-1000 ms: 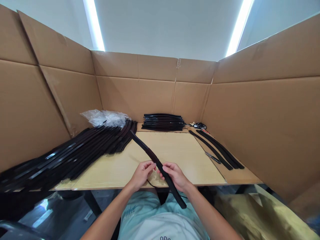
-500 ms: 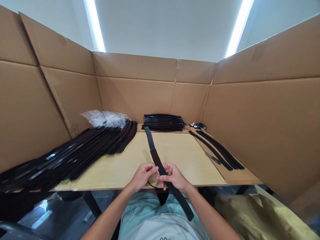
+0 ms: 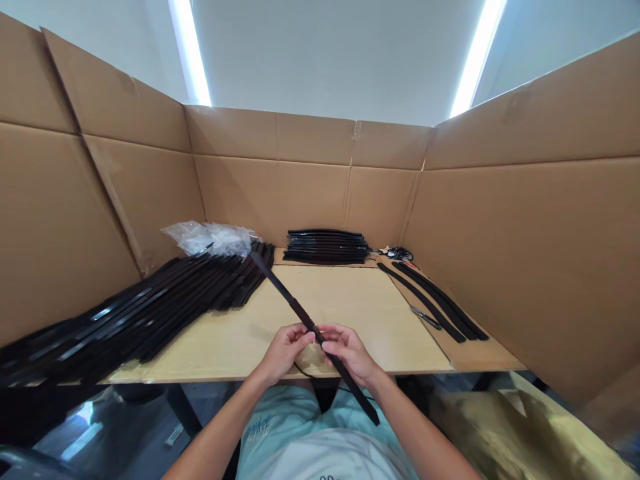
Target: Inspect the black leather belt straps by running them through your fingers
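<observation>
A long, dark, slightly curved strip (image 3: 303, 312) is held slantwise over the table's front edge, its narrow side turned up. Its far end points up-left toward the pile, and its near end hangs above my lap. My left hand (image 3: 289, 348) pinches it near the middle, thumb against its side. Just to the right, my right hand (image 3: 347, 350) grips the same strip between thumb and fingers. Short ridges show on the strip close to my left fingertips. A thin dark cord hangs below my hands; where it leads is hidden.
Many dark strips (image 3: 165, 300) lie piled at the left, with clear plastic wrap (image 3: 213, 237) behind. A stack of strips (image 3: 325, 247) sits at the back. Several foam-like black strips (image 3: 435, 300), a utility knife (image 3: 426, 317) and tangled wires (image 3: 399, 253) lie right. Cardboard walls (image 3: 310, 187) surround the table.
The strip has been rolled in my hands from its broad face to its narrow edge. Its far end has swung left, and my right-hand fingers have shifted around it.
</observation>
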### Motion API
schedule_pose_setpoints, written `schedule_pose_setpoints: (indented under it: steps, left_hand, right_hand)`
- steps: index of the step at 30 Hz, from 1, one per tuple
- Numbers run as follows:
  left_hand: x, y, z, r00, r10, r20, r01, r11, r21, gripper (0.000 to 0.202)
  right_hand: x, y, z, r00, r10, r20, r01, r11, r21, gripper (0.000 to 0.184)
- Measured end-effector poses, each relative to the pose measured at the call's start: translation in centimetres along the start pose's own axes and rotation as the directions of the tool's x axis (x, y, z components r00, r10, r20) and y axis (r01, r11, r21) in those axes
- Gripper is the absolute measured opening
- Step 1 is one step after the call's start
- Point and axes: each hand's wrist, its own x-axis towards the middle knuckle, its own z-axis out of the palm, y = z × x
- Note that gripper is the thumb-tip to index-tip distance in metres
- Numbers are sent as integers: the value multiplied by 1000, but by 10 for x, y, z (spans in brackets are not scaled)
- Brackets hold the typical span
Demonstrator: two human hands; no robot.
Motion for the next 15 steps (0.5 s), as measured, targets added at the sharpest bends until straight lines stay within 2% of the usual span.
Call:
schedule_pose_setpoints:
  steps: [3, 7, 11, 15]
  left_hand:
    - [0, -2, 0, 999, 0, -33, 1, 999, 33, 42]
    - [0, -3, 0, 1000, -16, -13, 16, 999, 40, 43]
    - [1, -3, -1, 999, -28, 17, 28, 999, 15, 43]
    - [1, -2, -1, 999, -39, -2, 39, 999, -12, 43]
  right_hand:
    - [1, 3, -1, 1000, 10, -20, -10, 999, -40, 36]
    - [2, 4, -2, 1000, -6, 6, 7, 996, -86, 34]
    - [1, 1, 0, 1000, 11, 29, -10, 999, -53, 34]
    - [0, -3, 2, 1000, -6, 4, 6, 1000, -6, 28]
